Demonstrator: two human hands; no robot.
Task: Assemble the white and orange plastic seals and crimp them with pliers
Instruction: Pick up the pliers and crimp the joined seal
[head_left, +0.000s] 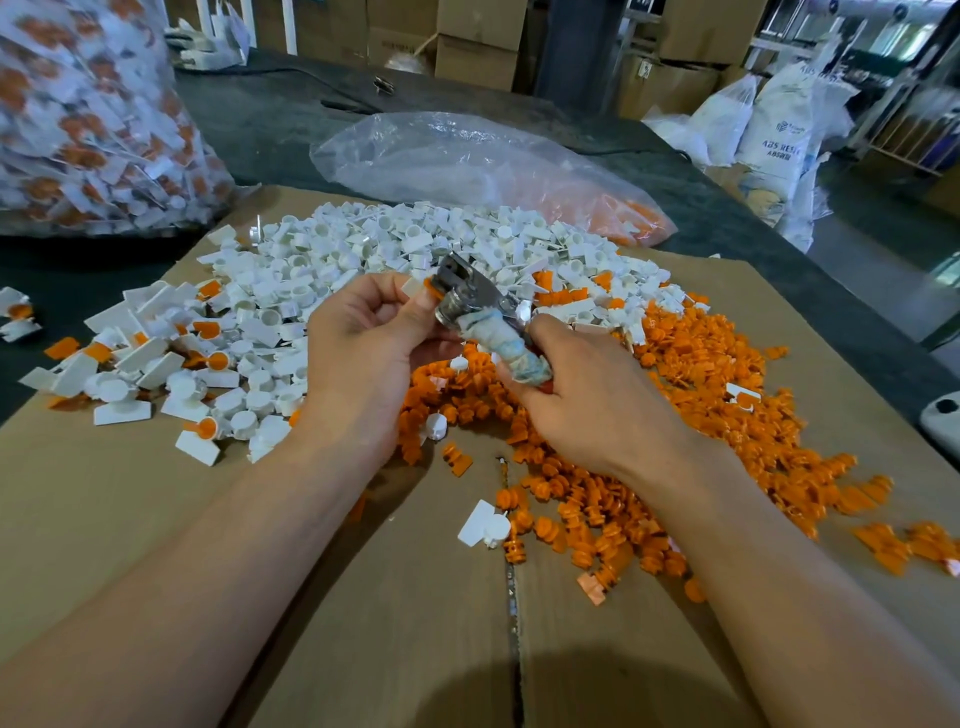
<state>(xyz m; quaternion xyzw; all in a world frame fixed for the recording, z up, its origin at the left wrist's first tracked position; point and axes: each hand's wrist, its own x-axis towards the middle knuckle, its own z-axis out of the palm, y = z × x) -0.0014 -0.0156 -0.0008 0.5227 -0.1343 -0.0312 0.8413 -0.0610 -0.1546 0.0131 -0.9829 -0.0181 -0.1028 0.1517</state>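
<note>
My left hand (363, 338) pinches a white and orange seal (421, 287) between thumb and fingers, above the middle of the cardboard. The jaws of metal pliers (467, 291) sit against the seal's orange end. My right hand (582, 395) grips the pliers' cloth-wrapped handles. A heap of white seal bodies (374, 249) lies behind my hands. A heap of orange inserts (701, 405) spreads to the right. Several assembled seals (124, 364) lie at the left.
A flattened cardboard sheet (260, 597) covers the dark table (270, 114). A full clear bag of finished seals (88, 119) stands at the back left. A mostly empty plastic bag (467, 161) lies behind the white heap. Boxes and sacks stand beyond the table.
</note>
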